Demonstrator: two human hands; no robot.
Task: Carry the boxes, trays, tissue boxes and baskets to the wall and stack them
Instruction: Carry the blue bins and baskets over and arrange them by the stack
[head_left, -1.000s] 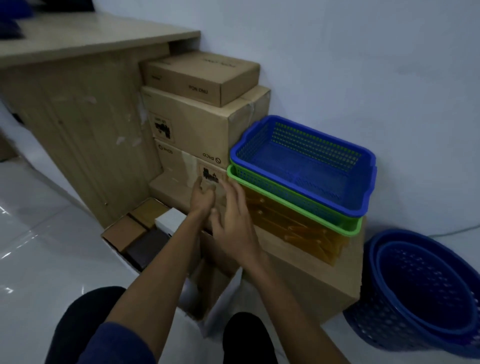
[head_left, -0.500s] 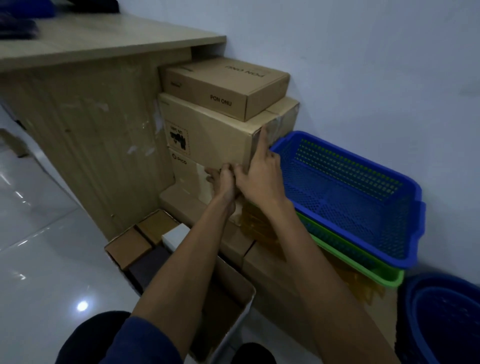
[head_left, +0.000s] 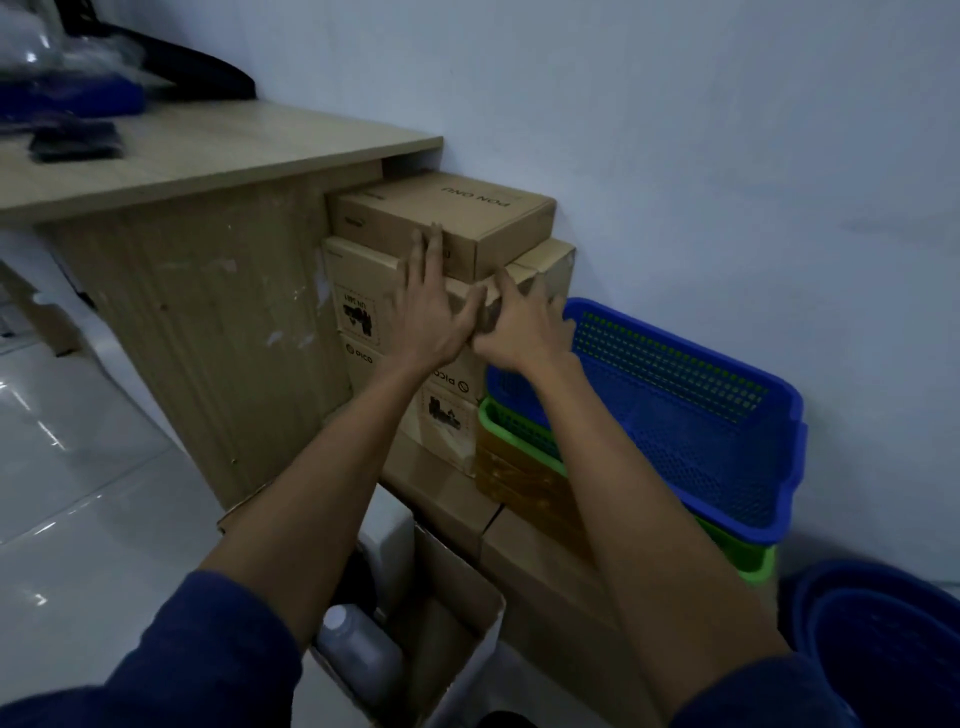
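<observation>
Left hand (head_left: 431, 312), grip spread flat, presses the top box (head_left: 467, 213) printed "PON ONU" (upside down). Right hand (head_left: 524, 325), grip also splayed, touches the "PICO" box (head_left: 358, 265) beneath, stacked between wall (head_left: 727, 156) and desk (head_left: 208, 150).

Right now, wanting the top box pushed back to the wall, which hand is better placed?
Left. The left hand lies flat against the top box's front; the right hand sits lower, at the corner of the larger box beneath.
</observation>
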